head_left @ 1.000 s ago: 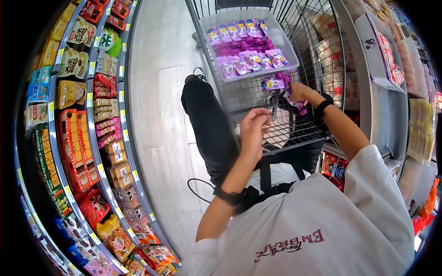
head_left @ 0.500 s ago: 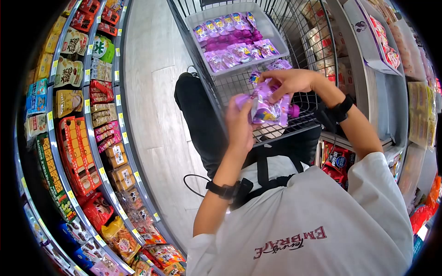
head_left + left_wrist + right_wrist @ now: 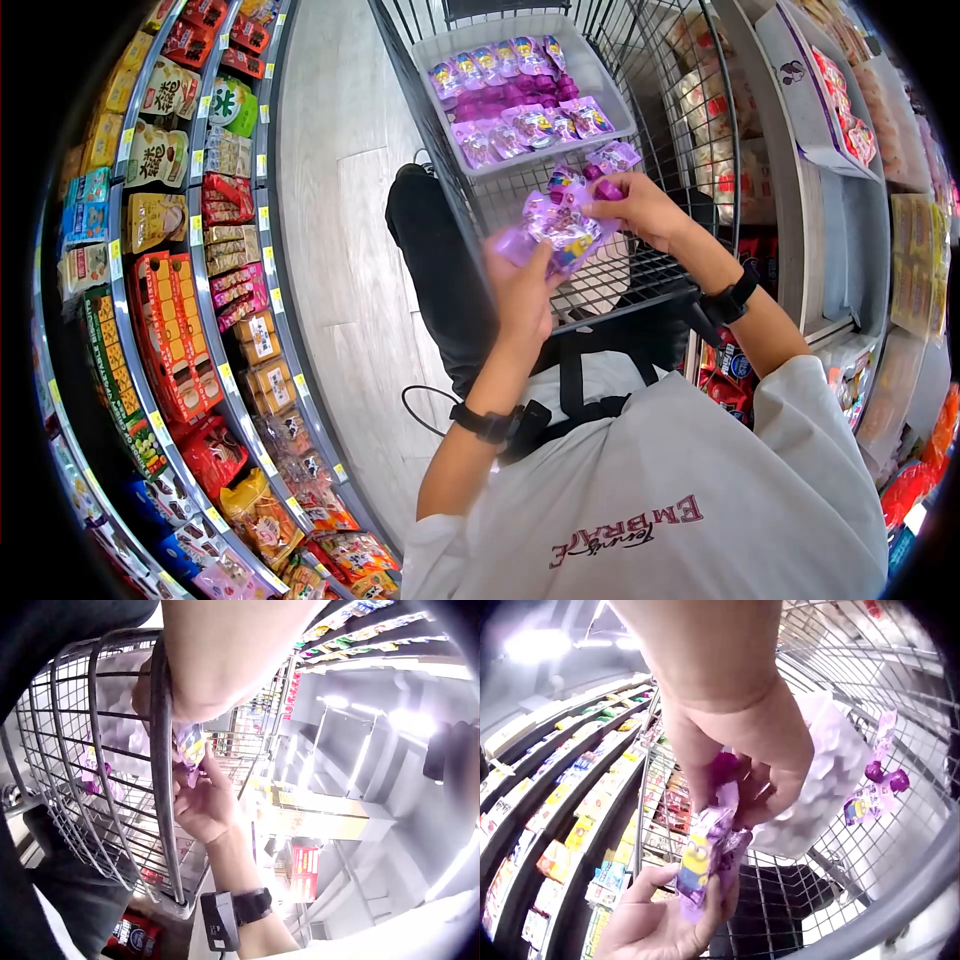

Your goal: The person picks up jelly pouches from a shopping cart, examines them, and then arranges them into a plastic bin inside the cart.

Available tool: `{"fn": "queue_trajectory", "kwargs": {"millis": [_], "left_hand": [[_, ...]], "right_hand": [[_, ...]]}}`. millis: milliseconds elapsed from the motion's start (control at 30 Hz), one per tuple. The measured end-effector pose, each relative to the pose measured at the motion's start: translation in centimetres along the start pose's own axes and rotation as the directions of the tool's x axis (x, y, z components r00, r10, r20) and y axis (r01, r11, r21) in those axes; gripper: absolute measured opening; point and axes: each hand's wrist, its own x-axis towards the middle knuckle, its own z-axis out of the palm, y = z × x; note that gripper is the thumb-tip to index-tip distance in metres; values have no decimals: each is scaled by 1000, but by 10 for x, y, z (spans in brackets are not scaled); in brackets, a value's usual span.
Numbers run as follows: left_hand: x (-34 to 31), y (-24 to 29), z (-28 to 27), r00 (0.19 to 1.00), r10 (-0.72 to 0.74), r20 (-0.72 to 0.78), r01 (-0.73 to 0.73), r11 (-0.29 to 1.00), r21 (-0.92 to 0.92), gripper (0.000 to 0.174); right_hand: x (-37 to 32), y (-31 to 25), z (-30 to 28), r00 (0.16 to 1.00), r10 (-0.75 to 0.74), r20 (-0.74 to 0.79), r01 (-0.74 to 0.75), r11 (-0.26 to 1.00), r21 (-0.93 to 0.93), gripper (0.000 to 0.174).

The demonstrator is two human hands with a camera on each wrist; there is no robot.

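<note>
Several purple jelly pouches with screw caps (image 3: 562,232) are held between my hands over the near end of the shopping cart. My left hand (image 3: 522,290) grips them low, its thumb across the printed front. At the cap end, my right hand (image 3: 645,210) pinches a dark purple cap with thumb and fingers. A yellow cartoon figure shows on the front pouch (image 3: 697,859) in the right wrist view. Just ahead, a translucent plastic bin (image 3: 552,156) holds two facing rows of similar pouches, caps towards the middle. Loose pouches (image 3: 613,157) lie beside the bin.
The wire cart (image 3: 722,130) surrounds the bin, its near rim in front of my body. Snack shelves (image 3: 275,210) line the left across a pale floor (image 3: 345,260). On the right stand more shelves and an open box (image 3: 800,95) of red packets.
My right hand has brought pouches up from the cart to my left hand, which was free a second ago. Lately the pouches have tilted and the right hand has shifted to their caps.
</note>
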Motion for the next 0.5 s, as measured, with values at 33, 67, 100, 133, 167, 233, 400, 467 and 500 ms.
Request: {"fn": "queue_trajectory", "kwargs": {"millis": [33,67,100,133,167,233,400,467,500], "left_hand": [[0,0,0,1000,-3,17,2,997,73,52],[0,0,-1,999,-10,33,5,989,146,53],[0,-1,-2,998,-15,54,10,996,89,54],[1,-2,-3,998,-15,54,10,996,89,54],[2,-3,-4,999,-11,45,7,997,74,54],[2,-6,-6,999,-4,33,2,998,61,53],[2,-4,-4,996,41,76,-34,995,-97,43],[2,-5,-4,998,47,52,-41,994,-105,38],[0,-3,-4,998,28,49,-22,994,-106,38]], "right_hand": [[2,1,4,999,-20,-40,26,988,153,25],[4,2,10,999,-18,-34,24,988,152,25],[4,1,20,995,-39,-93,62,965,254,28],[3,0,28,986,-55,-157,108,930,351,30],[4,1,34,988,-17,-153,87,884,459,44],[-1,4,43,973,-177,-148,195,974,119,54],[6,-3,41,926,-374,-55,355,910,-212,85],[12,-38,26,945,-298,-132,289,954,-86,88],[35,-40,1,919,-384,-90,369,918,-146,85]]}}
